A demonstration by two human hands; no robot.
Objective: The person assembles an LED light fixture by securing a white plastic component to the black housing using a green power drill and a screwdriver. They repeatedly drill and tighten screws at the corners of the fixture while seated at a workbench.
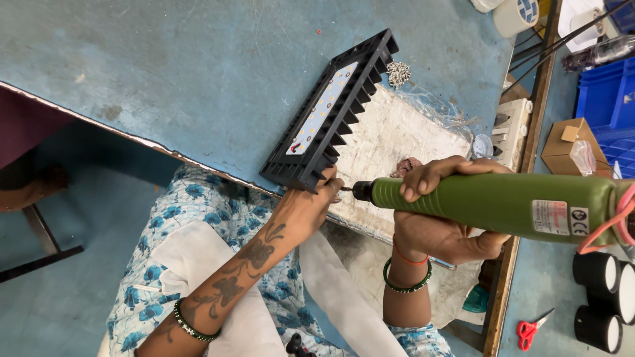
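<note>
Green electric screwdriver (503,203); black finned housing (331,116).

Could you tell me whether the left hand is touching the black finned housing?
Touching. The head view shows the left hand with its fingertips pressed on the near corner of the black finned housing, beside the tip of the green electric screwdriver.
</note>
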